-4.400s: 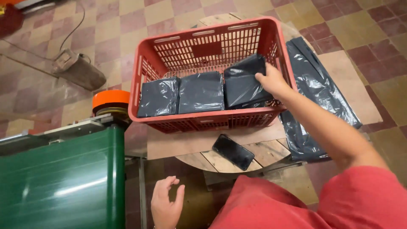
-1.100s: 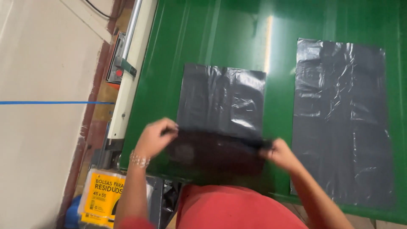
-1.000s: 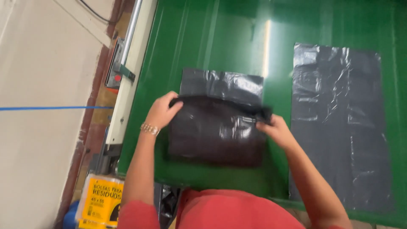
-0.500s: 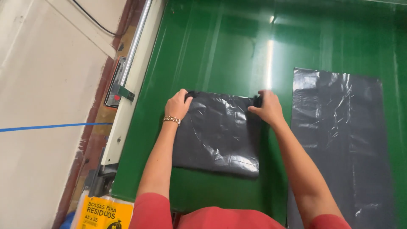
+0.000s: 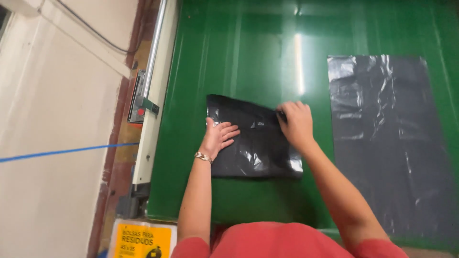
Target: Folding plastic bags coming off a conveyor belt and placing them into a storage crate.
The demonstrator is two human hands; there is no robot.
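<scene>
While both hands press on it, the scene reads as follows.

Nearby sheet: a larger black plastic bag lies spread flat to the right, apart from the folded one, with a strip of bare green between them.
In the way: nothing lies over the folded bag except the hands themselves.
Left edge: a metal rail runs along the tabletop's side, with a small bracket fixed to it.
Lower left: a yellow printed package shows below the rail's end.
Surface: a glossy green tabletop reflecting a ceiling light.
Room: a pale floor at left, crossed by a blue line.
Folded bag: a black plastic bag, folded to a rough rectangle, shiny and wrinkled, lying flat near the tabletop's middle.
Left hand: open, fingers spread, palm flat on the bag's left part; a bracelet at the wrist.
Right hand: fingers curled at the bag's upper right corner; whether it pinches or only presses, I cannot tell.
</scene>
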